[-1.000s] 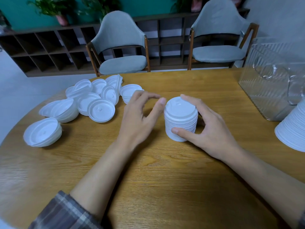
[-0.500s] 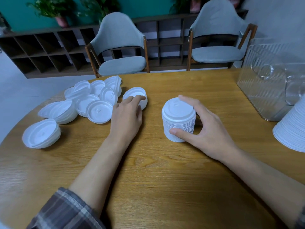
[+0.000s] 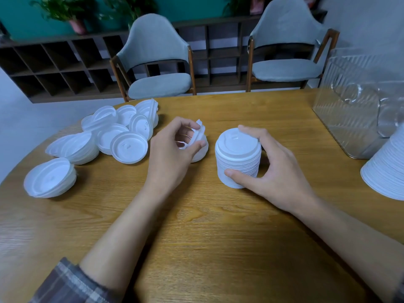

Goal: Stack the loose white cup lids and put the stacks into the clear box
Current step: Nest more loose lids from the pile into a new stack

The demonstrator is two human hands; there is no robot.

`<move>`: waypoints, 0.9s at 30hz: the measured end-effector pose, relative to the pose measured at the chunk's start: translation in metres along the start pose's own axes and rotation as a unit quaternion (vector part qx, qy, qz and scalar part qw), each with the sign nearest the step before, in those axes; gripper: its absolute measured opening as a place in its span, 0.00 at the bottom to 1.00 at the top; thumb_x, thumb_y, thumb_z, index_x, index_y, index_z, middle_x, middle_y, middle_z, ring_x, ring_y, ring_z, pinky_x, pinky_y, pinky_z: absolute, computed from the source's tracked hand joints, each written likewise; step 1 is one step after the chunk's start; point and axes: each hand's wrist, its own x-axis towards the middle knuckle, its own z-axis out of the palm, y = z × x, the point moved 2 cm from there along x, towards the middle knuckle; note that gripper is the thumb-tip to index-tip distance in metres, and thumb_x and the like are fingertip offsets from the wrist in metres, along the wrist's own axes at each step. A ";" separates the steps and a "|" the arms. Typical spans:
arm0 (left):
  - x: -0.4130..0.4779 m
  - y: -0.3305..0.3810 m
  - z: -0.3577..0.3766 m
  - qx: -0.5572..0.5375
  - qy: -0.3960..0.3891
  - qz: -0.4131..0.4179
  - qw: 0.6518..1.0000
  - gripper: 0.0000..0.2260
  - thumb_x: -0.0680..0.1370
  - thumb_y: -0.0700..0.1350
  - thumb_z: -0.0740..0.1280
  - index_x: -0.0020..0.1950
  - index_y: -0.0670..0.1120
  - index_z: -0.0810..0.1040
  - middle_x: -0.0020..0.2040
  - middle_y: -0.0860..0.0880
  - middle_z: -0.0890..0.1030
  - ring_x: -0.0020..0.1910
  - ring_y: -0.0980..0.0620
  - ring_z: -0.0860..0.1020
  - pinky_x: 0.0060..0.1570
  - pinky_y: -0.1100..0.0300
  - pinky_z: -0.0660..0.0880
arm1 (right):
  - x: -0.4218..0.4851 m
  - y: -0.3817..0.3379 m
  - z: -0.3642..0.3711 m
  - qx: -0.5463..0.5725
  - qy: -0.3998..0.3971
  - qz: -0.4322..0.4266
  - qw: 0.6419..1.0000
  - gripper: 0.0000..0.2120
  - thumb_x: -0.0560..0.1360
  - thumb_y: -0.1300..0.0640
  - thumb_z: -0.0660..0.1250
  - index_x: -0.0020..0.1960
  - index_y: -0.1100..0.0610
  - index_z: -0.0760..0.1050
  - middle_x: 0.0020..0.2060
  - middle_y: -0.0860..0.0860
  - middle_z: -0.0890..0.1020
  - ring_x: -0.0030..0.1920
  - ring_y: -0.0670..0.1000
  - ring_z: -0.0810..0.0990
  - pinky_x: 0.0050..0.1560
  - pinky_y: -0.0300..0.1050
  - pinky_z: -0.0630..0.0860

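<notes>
Lid [image 3: 199, 131] seemingly pinched between left fingers [image 3: 185, 122]; right fingers [image 3: 251, 130] clasp stack [image 3: 238, 159].

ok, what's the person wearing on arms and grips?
The left grip and right grip are bare: no gloves, rings or watch visible. The left sleeve is dark grey plaid with pale lines, ending near the elbow. The right sleeve shows only a sliver at the frame edge, seemingly the same plaid.

You sit at a round wooden table [image 3: 218, 248]. Across it, you face two grey padded chairs [image 3: 157, 62] [image 3: 286, 51] with wooden frames, backed by a low dark cubby shelf [image 3: 54, 64], potted plants [image 3: 65, 12] and a teal wall [image 3: 196, 7].
</notes>
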 end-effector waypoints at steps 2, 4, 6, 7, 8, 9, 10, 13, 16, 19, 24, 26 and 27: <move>0.000 0.004 -0.003 -0.027 0.018 -0.016 0.999 0.12 0.75 0.40 0.78 0.54 0.51 0.82 0.47 0.54 0.82 0.47 0.53 0.81 0.46 0.64 0.77 | 0.000 -0.001 0.000 0.000 0.000 -0.001 1.000 0.38 0.69 0.43 0.81 0.74 0.40 0.68 0.67 0.32 0.73 0.66 0.28 0.69 0.60 0.21 0.63; 0.000 0.007 -0.006 -0.058 0.038 -0.025 0.997 0.11 0.77 0.39 0.76 0.56 0.50 0.82 0.49 0.53 0.83 0.49 0.51 0.81 0.47 0.63 0.78 | -0.001 -0.001 0.000 0.003 0.000 0.000 1.000 0.38 0.69 0.43 0.81 0.74 0.41 0.68 0.67 0.32 0.73 0.65 0.28 0.69 0.60 0.21 0.62; 0.001 0.009 -0.007 -0.083 0.061 -0.026 0.994 0.10 0.78 0.38 0.75 0.57 0.47 0.82 0.51 0.51 0.83 0.49 0.51 0.81 0.49 0.63 0.79 | -0.001 -0.001 0.000 0.006 0.000 0.000 1.000 0.38 0.69 0.43 0.81 0.74 0.41 0.68 0.67 0.33 0.74 0.65 0.28 0.69 0.60 0.21 0.62; 0.002 0.009 -0.008 -0.092 0.074 -0.028 0.993 0.09 0.78 0.38 0.74 0.57 0.47 0.83 0.51 0.52 0.84 0.48 0.53 0.81 0.51 0.61 0.79 | -0.001 -0.001 0.000 0.006 0.001 0.000 1.000 0.38 0.69 0.43 0.81 0.74 0.41 0.68 0.67 0.34 0.74 0.65 0.28 0.69 0.60 0.21 0.62; 0.002 0.009 -0.009 -0.103 0.087 -0.035 0.990 0.09 0.78 0.38 0.74 0.57 0.47 0.83 0.51 0.54 0.84 0.47 0.54 0.81 0.52 0.58 0.80 | -0.001 -0.001 0.000 0.007 0.002 0.000 1.000 0.38 0.68 0.43 0.81 0.74 0.41 0.68 0.67 0.34 0.74 0.65 0.29 0.70 0.60 0.21 0.62; 0.001 0.010 -0.009 -0.121 0.096 -0.047 0.987 0.09 0.79 0.38 0.73 0.58 0.47 0.83 0.51 0.55 0.84 0.46 0.54 0.81 0.54 0.53 0.82 | -0.001 -0.002 0.000 0.007 0.002 0.000 1.000 0.38 0.68 0.43 0.81 0.74 0.41 0.68 0.67 0.35 0.75 0.65 0.29 0.70 0.60 0.21 0.62; 0.001 0.010 -0.010 -0.145 0.102 -0.063 0.982 0.08 0.80 0.38 0.72 0.58 0.47 0.83 0.52 0.53 0.85 0.46 0.55 0.83 0.55 0.50 0.83 | 0.000 -0.002 0.000 0.009 0.003 -0.001 1.000 0.38 0.68 0.43 0.81 0.73 0.41 0.68 0.66 0.35 0.75 0.65 0.29 0.70 0.60 0.21 0.62; -0.001 0.015 -0.011 -0.231 0.093 -0.121 0.961 0.09 0.82 0.38 0.69 0.61 0.45 0.83 0.54 0.47 0.87 0.53 0.51 0.86 0.54 0.52 0.85 | 0.000 -0.004 -0.001 0.018 0.007 -0.005 1.000 0.37 0.68 0.40 0.79 0.74 0.42 0.70 0.66 0.36 0.75 0.65 0.31 0.70 0.60 0.21 0.62; -0.003 0.021 -0.006 -0.277 0.031 -0.136 0.951 0.09 0.83 0.39 0.68 0.62 0.44 0.84 0.50 0.48 0.88 0.52 0.49 0.85 0.52 0.56 0.83 | 0.001 -0.004 -0.001 0.023 0.019 -0.021 0.999 0.36 0.70 0.38 0.76 0.75 0.47 0.72 0.68 0.38 0.75 0.69 0.35 0.71 0.64 0.24 0.64; -0.008 0.025 0.004 -0.254 -0.012 -0.110 0.961 0.07 0.84 0.39 0.68 0.59 0.43 0.84 0.47 0.46 0.88 0.48 0.51 0.84 0.53 0.52 0.84 | 0.001 -0.003 -0.001 0.023 0.021 -0.026 0.999 0.35 0.72 0.37 0.75 0.75 0.48 0.72 0.67 0.38 0.76 0.69 0.38 0.73 0.65 0.28 0.67; -0.015 0.027 0.017 -0.207 -0.057 -0.066 0.975 0.09 0.85 0.42 0.66 0.59 0.42 0.85 0.54 0.48 0.88 0.51 0.55 0.83 0.53 0.55 0.80 | 0.000 0.000 0.000 0.040 0.005 0.014 0.999 0.46 0.69 0.34 0.76 0.81 0.36 0.58 0.70 0.35 0.73 0.73 0.39 0.70 0.72 0.50 0.72; -0.017 0.030 0.018 -0.182 -0.085 -0.049 0.978 0.10 0.85 0.46 0.68 0.62 0.46 0.85 0.55 0.52 0.87 0.53 0.56 0.83 0.53 0.58 0.80 | 0.000 -0.001 -0.001 0.037 0.004 0.013 0.999 0.46 0.69 0.34 0.76 0.81 0.36 0.57 0.70 0.35 0.73 0.73 0.39 0.69 0.72 0.54 0.73; -0.019 0.032 0.019 -0.168 -0.102 -0.045 0.979 0.11 0.82 0.49 0.70 0.63 0.49 0.85 0.56 0.53 0.87 0.54 0.54 0.83 0.53 0.56 0.80 | 0.000 -0.002 -0.001 0.035 0.005 0.008 0.999 0.45 0.69 0.34 0.75 0.81 0.37 0.59 0.71 0.36 0.73 0.73 0.39 0.70 0.72 0.54 0.73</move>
